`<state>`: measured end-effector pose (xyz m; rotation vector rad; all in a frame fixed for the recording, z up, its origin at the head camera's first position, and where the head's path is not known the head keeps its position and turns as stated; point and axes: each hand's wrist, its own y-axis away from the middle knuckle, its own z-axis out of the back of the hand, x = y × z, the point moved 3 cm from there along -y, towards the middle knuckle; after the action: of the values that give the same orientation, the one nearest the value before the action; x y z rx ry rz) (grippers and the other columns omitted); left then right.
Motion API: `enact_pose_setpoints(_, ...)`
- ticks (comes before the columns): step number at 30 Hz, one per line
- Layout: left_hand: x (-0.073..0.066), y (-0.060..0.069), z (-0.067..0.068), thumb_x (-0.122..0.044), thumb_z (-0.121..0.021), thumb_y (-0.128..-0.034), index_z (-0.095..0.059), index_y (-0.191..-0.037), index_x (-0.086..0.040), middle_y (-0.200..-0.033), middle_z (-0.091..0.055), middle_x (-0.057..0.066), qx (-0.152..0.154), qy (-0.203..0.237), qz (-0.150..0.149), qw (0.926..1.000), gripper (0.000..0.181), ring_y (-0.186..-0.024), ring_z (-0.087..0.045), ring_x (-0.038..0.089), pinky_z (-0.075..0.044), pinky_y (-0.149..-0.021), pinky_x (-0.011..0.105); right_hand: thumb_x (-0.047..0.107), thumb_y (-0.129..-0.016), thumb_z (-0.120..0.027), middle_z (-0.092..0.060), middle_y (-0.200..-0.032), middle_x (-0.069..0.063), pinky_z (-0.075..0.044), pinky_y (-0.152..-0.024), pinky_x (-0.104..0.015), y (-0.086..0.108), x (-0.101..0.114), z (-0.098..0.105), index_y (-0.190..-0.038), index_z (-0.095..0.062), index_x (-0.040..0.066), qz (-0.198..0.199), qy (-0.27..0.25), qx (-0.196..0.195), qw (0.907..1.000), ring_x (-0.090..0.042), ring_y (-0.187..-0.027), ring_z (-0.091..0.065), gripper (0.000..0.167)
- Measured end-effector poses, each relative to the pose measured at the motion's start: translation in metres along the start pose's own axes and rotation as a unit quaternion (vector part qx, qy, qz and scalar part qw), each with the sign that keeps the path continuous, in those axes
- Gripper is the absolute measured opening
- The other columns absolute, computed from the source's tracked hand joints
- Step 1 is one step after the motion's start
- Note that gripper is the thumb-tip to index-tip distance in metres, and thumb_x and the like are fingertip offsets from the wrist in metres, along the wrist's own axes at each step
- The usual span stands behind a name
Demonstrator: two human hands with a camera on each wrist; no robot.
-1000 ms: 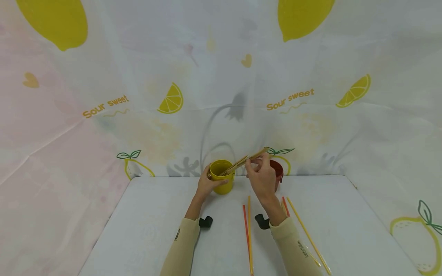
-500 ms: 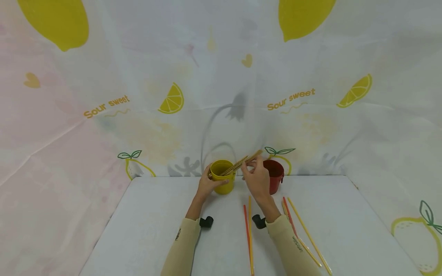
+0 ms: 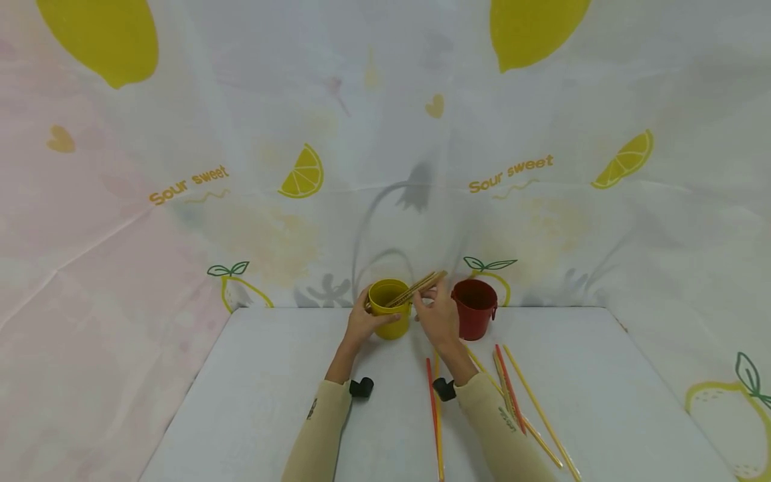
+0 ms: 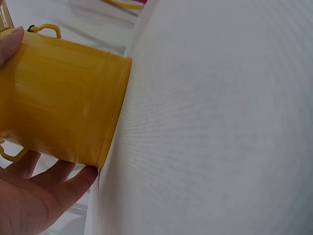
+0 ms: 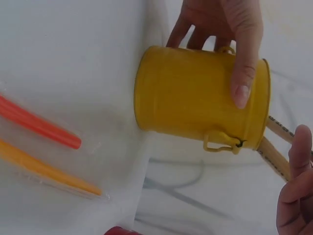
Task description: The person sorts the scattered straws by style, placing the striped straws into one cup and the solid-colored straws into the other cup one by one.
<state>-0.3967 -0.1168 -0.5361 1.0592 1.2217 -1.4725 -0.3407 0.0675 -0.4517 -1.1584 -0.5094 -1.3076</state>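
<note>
A small yellow bucket (image 3: 393, 328) stands upright at the back of the table, with my left hand (image 3: 361, 325) gripping its left side. The thumb (image 5: 242, 90) lies across the bucket's front near the rim, and the other fingers (image 4: 73, 188) reach around behind. Several wooden chopsticks (image 3: 409, 292) with dark print lean inside the bucket, their upper ends sticking out to the right. My right hand (image 3: 440, 316) pinches chopsticks at those upper ends, just right of the rim. How many it holds cannot be told. The bucket's wall hides the lower ends.
Right of my right hand stands a red bucket (image 3: 475, 314). Nearer the front lie a red straw (image 3: 432, 395) and a yellow straw (image 3: 440, 428). More long sticks, among them a yellow straw (image 3: 542, 412), lie beside my right forearm. A lemon-print cloth (image 3: 385, 227) hangs behind the table.
My right hand has moved left and slightly down toward the yellow bucket, lowering its chopsticks further in. The red bucket has come into fuller view. My left hand keeps its place.
</note>
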Motion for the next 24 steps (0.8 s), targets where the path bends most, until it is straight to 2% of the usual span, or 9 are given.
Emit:
enact_pose_setpoints(4, 0.001, 0.0, 0.0, -0.025, -0.092, -0.0701, -0.045, -0.144, -0.026, -0.136, -0.054, 0.0, -0.003, -0.002, 0.0, 1.0, 0.088, -0.121, -0.052, 0.024, -0.042, -0.102, 0.048, 0.024, -0.096, -0.062, -0.074, -0.093, -0.003, -0.04, -0.04, -0.029, 0.0, -0.004, -0.009, -0.112, -0.05, 0.014, 0.002, -0.002, 0.014, 0.9999, -0.023, -0.057, -0.068, 0.022)
enact_pose_setpoints(12, -0.001, -0.001, -0.002, -0.023, -0.092, -0.07, -0.046, -0.144, -0.026, -0.133, -0.056, 0.001, -0.001, 0.008, -0.002, 1.0, 0.087, -0.12, -0.053, 0.024, -0.043, -0.1, 0.048, 0.024, -0.092, -0.061, -0.073, -0.093, -0.001, -0.043, -0.044, -0.029, -0.001, -0.005, -0.014, -0.108, -0.053, 0.013, 0.008, 0.033, 0.013, 0.9993, -0.009, -0.053, -0.062, 0.021)
enact_pose_setpoints(18, -0.002, -0.001, -0.002, -0.023, -0.091, -0.0701, -0.045, -0.145, -0.026, -0.133, -0.055, 0.001, -0.002, 0.003, 0.002, 1.0, 0.088, -0.121, -0.053, 0.024, -0.043, -0.101, 0.048, 0.027, -0.093, -0.062, -0.073, -0.097, -0.003, -0.043, -0.048, -0.028, -0.003, -0.005, -0.016, -0.105, -0.056, 0.012, -0.015, 0.067, 0.029, 0.9972, -0.006, -0.054, -0.062, 0.02)
enact_pose_setpoints(24, -0.001, 0.0, -0.001, -0.022, -0.091, -0.0712, -0.044, -0.145, -0.026, -0.134, -0.055, 0.001, -0.003, 0.003, 0.001, 1.0, 0.087, -0.121, -0.052, 0.024, -0.043, -0.101, 0.047, 0.027, -0.093, -0.064, -0.07, -0.097, -0.004, -0.048, -0.053, -0.029, 0.0, -0.003, -0.012, -0.105, -0.063, 0.009, -0.038, 0.069, 0.062, 0.995, -0.007, -0.057, -0.064, 0.022)
